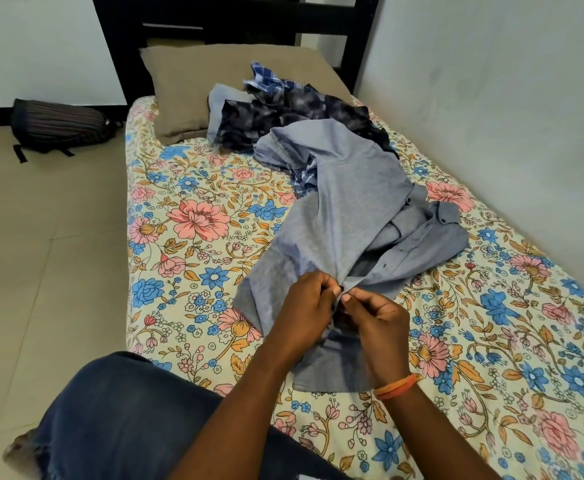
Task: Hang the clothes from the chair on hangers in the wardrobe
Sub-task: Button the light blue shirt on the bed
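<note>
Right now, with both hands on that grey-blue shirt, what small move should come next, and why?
Probably finish working that spot on the placket, seemingly a button: the left hand and right hand pinch the grey-blue shirt together there, and no hanger is in view on the bed.

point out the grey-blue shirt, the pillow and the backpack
grey-blue shirt [335, 202]: head view, on its broad back panel
pillow [186, 81]: head view, on its bare tan front
backpack [58, 124]: head view, on its striped side

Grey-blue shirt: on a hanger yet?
No: the grey-blue shirt lies on the floral bedsheet, both hands pinching its fabric; no hanger visible.
</note>
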Available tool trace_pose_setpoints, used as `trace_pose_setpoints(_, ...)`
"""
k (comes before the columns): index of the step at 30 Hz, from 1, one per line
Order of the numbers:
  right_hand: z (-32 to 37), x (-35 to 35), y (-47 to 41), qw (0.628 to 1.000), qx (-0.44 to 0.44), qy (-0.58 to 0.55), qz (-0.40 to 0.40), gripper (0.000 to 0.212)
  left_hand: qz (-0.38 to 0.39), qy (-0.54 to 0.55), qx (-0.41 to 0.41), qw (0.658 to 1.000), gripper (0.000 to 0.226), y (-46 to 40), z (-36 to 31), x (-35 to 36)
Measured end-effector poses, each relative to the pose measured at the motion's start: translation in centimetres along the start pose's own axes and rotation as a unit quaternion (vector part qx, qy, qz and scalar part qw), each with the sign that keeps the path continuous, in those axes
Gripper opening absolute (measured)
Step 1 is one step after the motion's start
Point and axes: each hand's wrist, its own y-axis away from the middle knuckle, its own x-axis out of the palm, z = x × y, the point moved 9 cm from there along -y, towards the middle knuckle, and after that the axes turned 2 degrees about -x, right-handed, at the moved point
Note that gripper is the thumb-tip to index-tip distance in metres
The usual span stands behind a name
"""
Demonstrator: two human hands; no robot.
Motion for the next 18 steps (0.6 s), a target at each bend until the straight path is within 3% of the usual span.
trace_pose_setpoints(5, 1.1, 0.3, -0.3, 1.0, -0.005, -0.002, 0.026, 0.005, -0.009, 0.017, 0.003, 1.0, 0.015, -0.1, 0.0, -0.3)
trace_pose_setpoints(11, 0.4, 0.0, -0.3, 0.999, -0.015, 0.034, -0.02, 0.003, 0.005, 0.084, -0.031, 0.996, 0.012, 0.4, 0.5, 0.2)
trace_pose_setpoints(18, -0.1, -0.1, -0.3, 0.998, -0.045, 0.053, -0.012, 0.004, -0.026, -0.028, 0.021, 0.999, 0.018, -0.3, -0.2, 0.2)
